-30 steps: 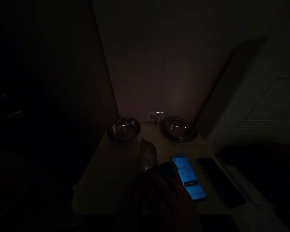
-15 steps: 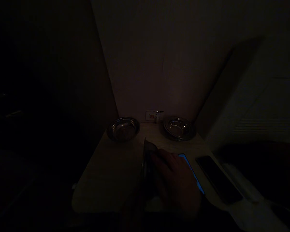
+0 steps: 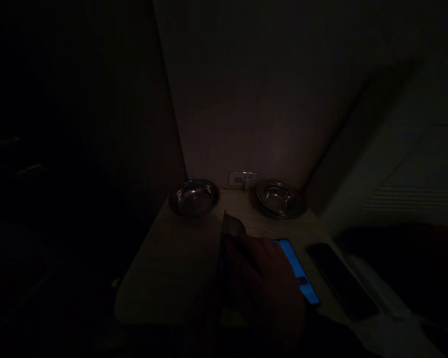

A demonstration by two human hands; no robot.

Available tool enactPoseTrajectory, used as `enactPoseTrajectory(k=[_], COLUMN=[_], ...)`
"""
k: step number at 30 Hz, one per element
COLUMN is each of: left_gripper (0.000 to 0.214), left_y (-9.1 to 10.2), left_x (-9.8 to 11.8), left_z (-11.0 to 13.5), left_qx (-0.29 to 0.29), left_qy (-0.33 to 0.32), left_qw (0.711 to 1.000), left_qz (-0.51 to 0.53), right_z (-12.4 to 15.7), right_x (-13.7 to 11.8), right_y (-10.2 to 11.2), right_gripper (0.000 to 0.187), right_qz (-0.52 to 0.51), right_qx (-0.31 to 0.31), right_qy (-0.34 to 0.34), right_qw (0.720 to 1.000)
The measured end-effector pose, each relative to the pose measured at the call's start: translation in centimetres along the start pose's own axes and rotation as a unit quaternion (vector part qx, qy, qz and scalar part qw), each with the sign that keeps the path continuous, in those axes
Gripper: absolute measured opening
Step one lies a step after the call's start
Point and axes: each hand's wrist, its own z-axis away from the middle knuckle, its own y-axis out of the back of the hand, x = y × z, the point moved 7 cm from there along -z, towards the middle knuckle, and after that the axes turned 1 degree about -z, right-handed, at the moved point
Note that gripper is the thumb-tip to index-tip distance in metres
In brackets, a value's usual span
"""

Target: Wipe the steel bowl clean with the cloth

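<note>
One hand (image 3: pixel 269 283), perhaps around upright plate (image 3: pixel 229 231)

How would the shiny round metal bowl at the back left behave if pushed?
The shiny round metal bowl looks rigid and thin, so probably light. On the smooth pale table it would likely slide rather than tip, being wide and shallow.

Hand: right hand (image 3: pixel 269 283) by the table's (image 3: pixel 164 278) near edge, against a thin sheet (image 3: pixel 230 229) standing on edge; grip lost in the dark.
Phones: lit phone (image 3: pixel 300 273) partly under the hand; dark phone (image 3: pixel 341 281) near the right edge.
Far edge: left bowl (image 3: pixel 194 197), right bowl (image 3: pixel 281 200).
</note>
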Motion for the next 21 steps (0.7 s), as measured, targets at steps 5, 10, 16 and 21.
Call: enactPoseTrajectory(k=[5, 10, 16, 21], left_gripper=[0.030, 0.031, 0.029, 0.030], left_y=[0.1, -0.4, 0.0, -0.3], left_x=[-0.2, 0.0, -0.2, -0.3], left_z=[0.0, 0.3, 0.7, 0.7], left_qx=[0.001, -0.008, -0.007, -0.010], left_qy=[0.005, 0.005, 0.006, 0.000], left_qw=[1.000, 1.000, 1.000, 1.000], left_qz=[0.003, 0.012, 0.012, 0.018], right_z=[0.0, -1.0, 0.0, -2.2], right_x=[0.1, 1.4, 0.0, 2.7], right_y=[-0.4, -0.6, -0.1, -0.9], right_gripper=[0.029, 0.033, 0.032, 0.031], right_qz=[0.016, -0.004, -0.003, -0.032], right_qx=[-0.005, -0.028, -0.022, -0.071], right_qy=[0.014, -0.030, 0.024, -0.045], right_qw=[1.000, 0.999, 0.999, 0.996])
